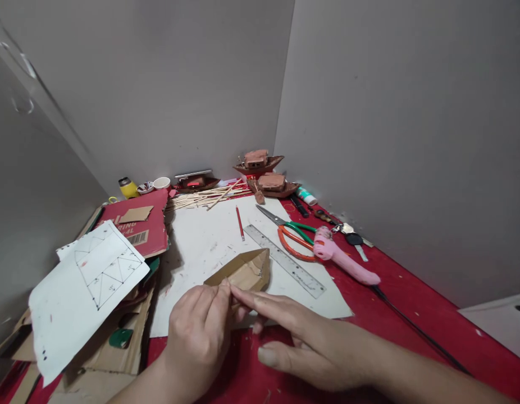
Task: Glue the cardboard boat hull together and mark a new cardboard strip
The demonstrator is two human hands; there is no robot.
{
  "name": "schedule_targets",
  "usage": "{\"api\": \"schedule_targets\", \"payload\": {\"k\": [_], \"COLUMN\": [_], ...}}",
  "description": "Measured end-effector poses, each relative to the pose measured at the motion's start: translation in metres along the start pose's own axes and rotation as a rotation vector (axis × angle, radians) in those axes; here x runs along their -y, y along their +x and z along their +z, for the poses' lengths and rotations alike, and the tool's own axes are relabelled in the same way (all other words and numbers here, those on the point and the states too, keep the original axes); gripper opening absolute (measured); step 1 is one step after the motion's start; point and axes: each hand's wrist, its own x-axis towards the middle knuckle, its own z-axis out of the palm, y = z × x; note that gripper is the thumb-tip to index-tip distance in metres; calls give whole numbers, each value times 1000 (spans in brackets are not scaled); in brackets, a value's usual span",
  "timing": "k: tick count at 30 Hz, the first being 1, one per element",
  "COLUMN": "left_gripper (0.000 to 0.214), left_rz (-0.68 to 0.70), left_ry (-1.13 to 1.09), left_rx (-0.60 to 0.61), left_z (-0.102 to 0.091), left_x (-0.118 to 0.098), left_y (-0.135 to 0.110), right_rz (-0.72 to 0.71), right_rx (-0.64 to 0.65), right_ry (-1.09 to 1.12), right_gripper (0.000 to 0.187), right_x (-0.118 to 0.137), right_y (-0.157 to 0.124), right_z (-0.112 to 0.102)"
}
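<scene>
A small cardboard boat hull point(243, 272) is held over the white sheet, its pointed far end toward the ruler. My left hand point(201, 325) is closed, pinching the hull's near end between thumb and fingers. Stretched out from the other side, my right hand point(302, 336) touches that same end with its index fingertip. Its thumb stands apart, and its other fingers are partly hidden below. Both hands cover the near tip of the hull. Just beyond the hull lie a clear ruler point(285, 261) and a red pencil point(240, 223).
Scissors point(296, 230) and a pink glue gun point(346, 260) with a black cord lie at right. Finished model boats point(272, 184) and thin sticks point(201, 197) stand at the back. Cardboard pieces point(117, 353) and a drawn paper template point(74, 303) are piled at left. Grey walls close the corner.
</scene>
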Motion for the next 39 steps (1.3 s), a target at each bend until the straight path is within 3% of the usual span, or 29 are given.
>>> {"api": "schedule_targets", "payload": {"k": [7, 13, 18, 21, 25, 28, 35, 39], "left_gripper": [25, 24, 17, 13, 12, 10, 13, 9], "left_rz": [-5, 0, -9, -91, -282, -433, -389, -506], "left_ry": [34, 63, 31, -53, -141, -251, -447, -539], "left_rx": [-26, -45, -88, -82, -150, -178, -125, -97], "left_z": [-3, -4, -9, -12, -13, -16, -22, -22], "left_x": [-1, -1, -4, -2, 6, 8, -1, 0], "left_y": [-4, -5, 4, 9, 13, 13, 18, 20], "right_rz": [59, -73, -119, -126, -110, -63, -17, -23], "right_rx": [111, 211, 172, 160, 254, 220, 188, 176], "right_ry": [62, 163, 249, 306, 369, 455, 512, 545], "right_gripper": [86, 99, 98, 96, 91, 92, 93, 91], "right_x": [3, 0, -6, -8, -6, -6, -8, -9], "right_y": [-5, -1, -4, -6, -7, -6, -4, -4], "right_z": [3, 8, 17, 20, 19, 17, 14, 15]}}
